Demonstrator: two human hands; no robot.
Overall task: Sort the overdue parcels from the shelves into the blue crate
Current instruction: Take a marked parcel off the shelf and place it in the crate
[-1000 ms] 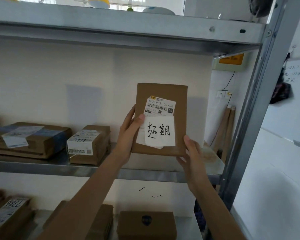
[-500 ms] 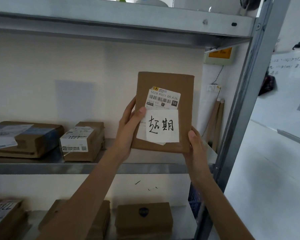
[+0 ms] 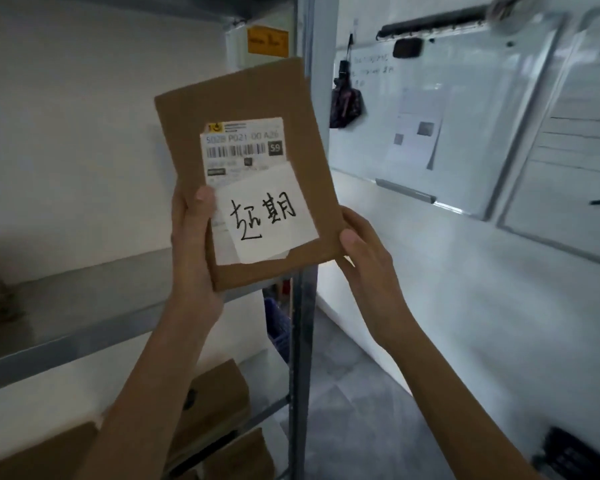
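Observation:
A flat brown parcel [image 3: 253, 109] is held upright in front of me, tilted a little to the left. It bears a barcode label and a white note with handwritten characters. My left hand [image 3: 193, 244] grips its lower left edge, thumb on the front beside the note. My right hand [image 3: 364, 258] grips the lower right corner, thumb on the edge. A sliver of blue crate [image 3: 278, 327] shows behind the shelf post, below the parcel.
The metal shelf post [image 3: 303, 341] stands just behind the parcel. The middle shelf [image 3: 66, 337] runs to the left. Brown boxes [image 3: 215, 400] sit on the lower shelves. A whiteboard [image 3: 447, 109] hangs on the right wall above grey floor [image 3: 354, 410].
My view has swung to the right, away from the shelves toward the whiteboard wall. The parcel has come closer and tilted, still held by both hands.

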